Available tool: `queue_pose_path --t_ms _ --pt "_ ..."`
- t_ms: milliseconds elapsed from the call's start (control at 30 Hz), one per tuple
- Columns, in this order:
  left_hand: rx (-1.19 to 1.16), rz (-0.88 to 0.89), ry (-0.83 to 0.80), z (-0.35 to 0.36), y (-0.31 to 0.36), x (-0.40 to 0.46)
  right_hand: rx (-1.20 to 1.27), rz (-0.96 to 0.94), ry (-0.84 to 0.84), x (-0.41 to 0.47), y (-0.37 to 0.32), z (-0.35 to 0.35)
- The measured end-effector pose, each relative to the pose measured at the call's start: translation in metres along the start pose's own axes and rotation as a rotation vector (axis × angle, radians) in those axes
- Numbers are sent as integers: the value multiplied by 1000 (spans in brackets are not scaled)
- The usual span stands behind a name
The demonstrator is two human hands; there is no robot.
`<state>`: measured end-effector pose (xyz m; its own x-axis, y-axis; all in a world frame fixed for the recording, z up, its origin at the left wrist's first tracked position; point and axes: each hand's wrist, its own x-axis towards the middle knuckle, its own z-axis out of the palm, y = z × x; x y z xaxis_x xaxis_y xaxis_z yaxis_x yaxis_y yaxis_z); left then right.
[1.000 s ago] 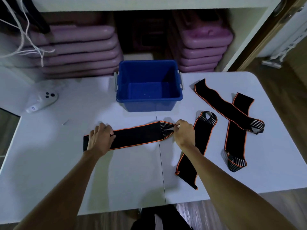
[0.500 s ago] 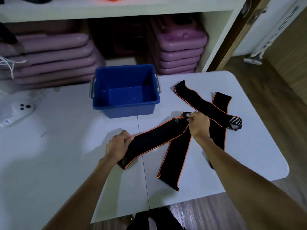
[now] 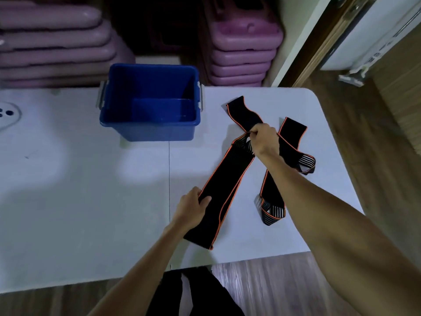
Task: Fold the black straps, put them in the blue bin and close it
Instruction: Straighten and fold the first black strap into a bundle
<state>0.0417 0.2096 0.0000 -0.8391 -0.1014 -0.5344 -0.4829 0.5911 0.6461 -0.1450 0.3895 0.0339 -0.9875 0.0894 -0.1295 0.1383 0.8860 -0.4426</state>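
Observation:
A black strap with orange edging (image 3: 224,179) lies stretched diagonally on top of a second black strap (image 3: 200,238), whose near end sticks out below it. My left hand (image 3: 191,208) grips the top strap's near end and my right hand (image 3: 264,140) pinches its striped far end. Behind my right hand, two more black straps cross each other: one (image 3: 243,112) runs from the back left to a striped loop, the other (image 3: 273,201) runs toward the front. The blue bin (image 3: 150,131) stands open and empty at the back of the table, left of the straps. No lid is in view.
The white table (image 3: 79,190) has a centre seam and a rounded right corner. A white device (image 3: 6,115) lies at the far left edge. Stacked pink cases (image 3: 241,53) fill the shelf behind the table. Wooden floor lies to the right and in front.
Both hands carried the held strap to the right and turned it diagonal, laying it over the second strap. The view also shifted right and down.

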Motion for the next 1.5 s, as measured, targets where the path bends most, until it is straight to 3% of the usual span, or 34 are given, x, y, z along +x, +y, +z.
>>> queue_pose_path --t_ms 467,700,1167,1367,1500 --pt "364 -110 118 6 -2 -26 -35 -131 -63 -19 13 14" --pt "517 -169 40 -1 -18 -24 -56 -115 -165 -20 14 26" --pt "164 -248 -38 -9 -21 -32 -52 -72 -223 -26 8 30" --pt "109 -246 -69 -29 -31 -32 -158 -202 -59 -44 -11 34" --pt "137 -219 -119 -34 -34 -32 -172 -261 -95 -64 -19 37"
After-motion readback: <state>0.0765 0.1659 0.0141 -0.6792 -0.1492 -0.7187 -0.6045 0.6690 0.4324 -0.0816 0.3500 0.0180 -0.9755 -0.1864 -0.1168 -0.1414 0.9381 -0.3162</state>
